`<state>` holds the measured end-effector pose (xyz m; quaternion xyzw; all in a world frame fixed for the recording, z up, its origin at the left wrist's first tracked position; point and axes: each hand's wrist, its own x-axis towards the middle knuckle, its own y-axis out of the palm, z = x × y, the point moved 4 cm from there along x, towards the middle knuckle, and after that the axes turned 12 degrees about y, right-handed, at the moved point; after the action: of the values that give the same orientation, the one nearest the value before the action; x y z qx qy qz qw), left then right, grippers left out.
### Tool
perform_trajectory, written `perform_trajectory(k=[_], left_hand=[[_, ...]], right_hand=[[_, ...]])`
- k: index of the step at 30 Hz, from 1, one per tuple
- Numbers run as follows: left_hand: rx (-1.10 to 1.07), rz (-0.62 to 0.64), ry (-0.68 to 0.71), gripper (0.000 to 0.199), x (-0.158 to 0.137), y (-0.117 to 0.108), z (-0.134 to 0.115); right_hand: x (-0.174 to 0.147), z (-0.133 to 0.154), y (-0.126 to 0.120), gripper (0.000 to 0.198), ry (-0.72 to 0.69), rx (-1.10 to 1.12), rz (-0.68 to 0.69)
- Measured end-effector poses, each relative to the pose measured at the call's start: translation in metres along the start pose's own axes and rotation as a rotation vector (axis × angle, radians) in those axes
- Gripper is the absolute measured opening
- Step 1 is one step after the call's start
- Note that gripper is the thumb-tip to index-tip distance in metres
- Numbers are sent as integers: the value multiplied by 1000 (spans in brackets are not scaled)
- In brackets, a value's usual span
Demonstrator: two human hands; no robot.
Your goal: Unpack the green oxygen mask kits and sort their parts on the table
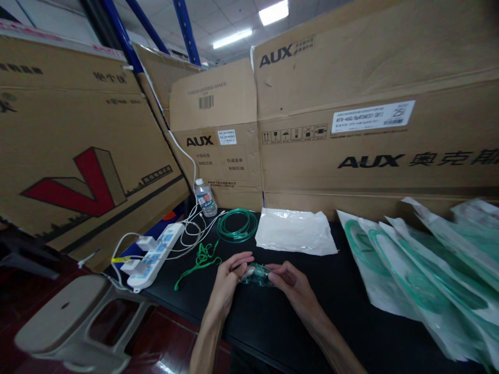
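Observation:
A small clear-green plastic mask [256,275], which looks like an oxygen mask, is held low over the black table. My left hand [233,270] grips its left side with fingers and thumb. On the opposite side, my right hand [290,280] pinches the mask's edge. Behind my hands lies a coil of green tubing [237,226]. A tangled green elastic strap [201,259] rests to the left of my left hand. A white plastic pouch [295,232] lies flat just beyond my right hand.
Several sealed pouches with green tubing [409,275] are stacked at the right. A white power strip [156,257] with plugs and cables sits at the left edge, near a clear bottle [206,198]. Cardboard boxes [374,104] wall the back. A stool [64,311] stands lower left.

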<state>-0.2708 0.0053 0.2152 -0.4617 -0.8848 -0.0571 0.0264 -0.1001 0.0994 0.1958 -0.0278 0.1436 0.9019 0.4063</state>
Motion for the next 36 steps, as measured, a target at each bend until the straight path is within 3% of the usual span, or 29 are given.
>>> perform_trajectory(k=[9,14,18,27,36], left_hand=[[258,150,105,40,29,-13,-15],[448,205,202,22,41,-27,-25],[542,262,243,19,44,-31,-31],[687,137,326,23,33,-32,-30],[756,56,382,30,22,-32,-44]], right_hand=[[5,0,23,28,-132,-237,-57],[15,2,34,27,-218,-369,-88],[20,0,38,29,-260,-436,-100],[19,-2,47,31,-328,-489,-146],[16,-5,47,54,-326,-516,-207]])
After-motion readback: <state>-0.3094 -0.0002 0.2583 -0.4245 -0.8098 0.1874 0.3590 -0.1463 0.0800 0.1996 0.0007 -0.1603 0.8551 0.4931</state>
